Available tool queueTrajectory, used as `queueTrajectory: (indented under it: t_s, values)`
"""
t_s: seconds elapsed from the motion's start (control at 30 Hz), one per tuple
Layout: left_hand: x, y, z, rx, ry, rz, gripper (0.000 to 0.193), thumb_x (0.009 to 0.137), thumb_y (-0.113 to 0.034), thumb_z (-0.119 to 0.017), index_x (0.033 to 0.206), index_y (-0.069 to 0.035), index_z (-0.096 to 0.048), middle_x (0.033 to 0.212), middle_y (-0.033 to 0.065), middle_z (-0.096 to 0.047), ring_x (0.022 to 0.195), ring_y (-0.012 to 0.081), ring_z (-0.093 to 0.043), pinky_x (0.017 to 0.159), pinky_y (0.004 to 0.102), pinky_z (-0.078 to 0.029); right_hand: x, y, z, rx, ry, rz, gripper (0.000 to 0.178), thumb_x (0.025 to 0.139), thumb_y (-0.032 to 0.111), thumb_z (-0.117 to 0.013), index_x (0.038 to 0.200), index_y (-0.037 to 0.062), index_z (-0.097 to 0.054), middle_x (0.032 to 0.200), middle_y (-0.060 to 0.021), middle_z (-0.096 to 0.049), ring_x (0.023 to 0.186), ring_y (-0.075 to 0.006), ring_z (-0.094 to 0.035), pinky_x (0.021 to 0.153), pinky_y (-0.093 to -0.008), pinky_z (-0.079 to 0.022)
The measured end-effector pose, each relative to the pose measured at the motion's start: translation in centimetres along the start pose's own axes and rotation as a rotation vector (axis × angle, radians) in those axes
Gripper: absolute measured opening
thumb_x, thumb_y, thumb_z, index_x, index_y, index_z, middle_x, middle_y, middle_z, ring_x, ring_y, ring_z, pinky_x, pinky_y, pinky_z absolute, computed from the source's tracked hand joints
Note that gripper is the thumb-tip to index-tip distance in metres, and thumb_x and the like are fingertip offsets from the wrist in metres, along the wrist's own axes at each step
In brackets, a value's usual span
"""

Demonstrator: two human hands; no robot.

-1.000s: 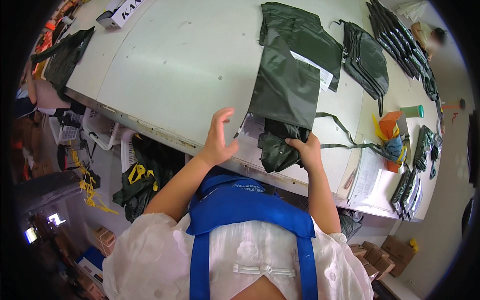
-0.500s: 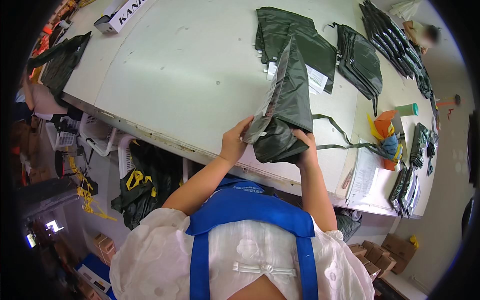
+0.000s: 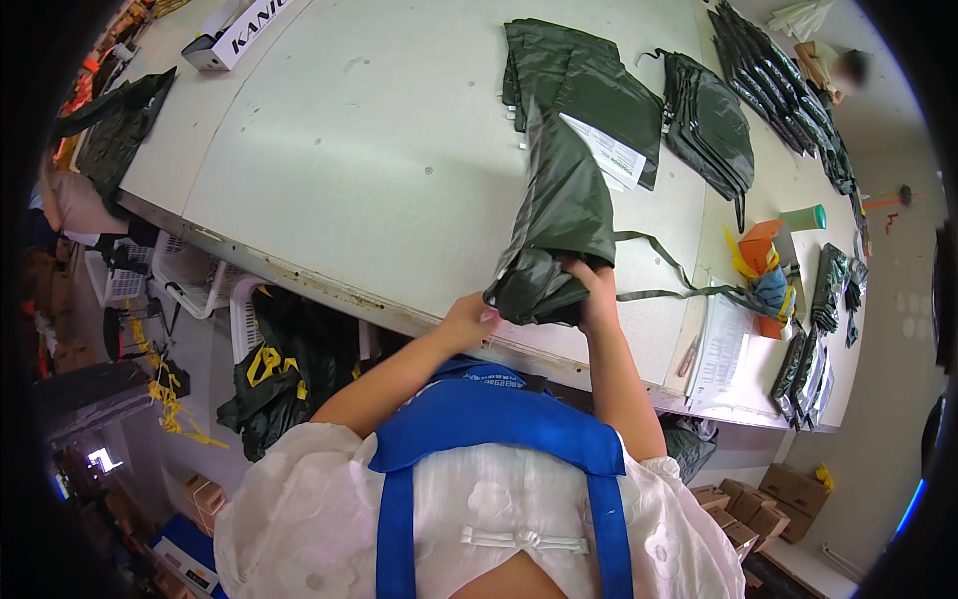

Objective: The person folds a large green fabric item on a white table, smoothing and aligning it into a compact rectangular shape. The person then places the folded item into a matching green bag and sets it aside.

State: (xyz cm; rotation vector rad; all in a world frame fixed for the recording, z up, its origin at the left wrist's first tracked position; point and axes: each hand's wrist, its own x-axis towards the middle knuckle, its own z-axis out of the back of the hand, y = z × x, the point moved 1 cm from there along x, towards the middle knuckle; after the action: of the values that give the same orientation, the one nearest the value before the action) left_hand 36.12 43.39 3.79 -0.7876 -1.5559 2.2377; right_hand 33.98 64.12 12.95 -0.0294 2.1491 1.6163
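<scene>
Fingers of the right hand point(image 3: 599, 302) are partly hidden, clamped on the bunched near end of a dark green bag point(image 3: 564, 200) at mid-frame; those of the left hand point(image 3: 465, 324) curl by its lower-left edge, grip unclear. Work looks midway: near end gathered, far end loose. Since the earlier frame, the bag's clear side has turned from view and the left hand has dropped lower.

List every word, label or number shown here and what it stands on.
White box, top left: large dark lettering, which I won't transcribe.
White sheet, upper middle: print too small to read.
Blue apron: pale print, too small and blurred.
Papers, right: fine print, unreadable.
</scene>
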Motion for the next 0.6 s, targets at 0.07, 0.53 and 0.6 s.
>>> queueTrajectory:
  t_s: [0.07, 0.53, 0.6]
  values:
    - [0.8, 5.5, 1.6, -0.600, -0.004, 0.083, 0.034, 0.085, -0.014, -0.058, 0.116, -0.003, -0.061, 0.104, 0.0151, -0.066, 0.102, 0.0278, -0.063, 0.090, 0.0383, -0.048, 0.7, -1.6, 0.7, -0.195, 0.010, -0.032, 0.040, 0.074, 0.016, -0.070, 0.105, -0.0088, -0.062, 0.096, -0.0135, -0.067, 0.084, -0.0217, -0.062, 0.079, -0.0324, -0.048]
    - [2.9, -4.3, 2.7, -0.875, 0.115, 0.179, 0.089, 0.078, -0.035, -0.073, 0.146, -0.005, -0.025, 0.140, 0.0119, -0.041, 0.129, 0.0221, -0.040, 0.105, 0.0360, -0.035, 1.7, -2.0, 0.3, -1.945, 0.035, 0.827, 0.011, 0.077, 0.011, -0.058, 0.079, 0.0045, -0.066, 0.080, -0.0160, -0.063, 0.081, -0.0316, -0.061, 0.081, -0.0384, -0.047]
    - [3.3, -4.6, 2.4, -0.770, 0.093, 0.144, 0.103, 0.070, -0.033, -0.079, 0.148, -0.005, -0.018, 0.144, 0.0126, -0.036, 0.134, 0.0213, -0.032, 0.109, 0.0348, -0.027, 1.6, -2.1, -0.3, -1.913, 0.270, 0.705, 0.010, 0.076, 0.010, -0.058, 0.080, 0.0039, -0.066, 0.084, -0.0192, -0.063, 0.085, -0.0308, -0.062, 0.080, -0.0379, -0.047]
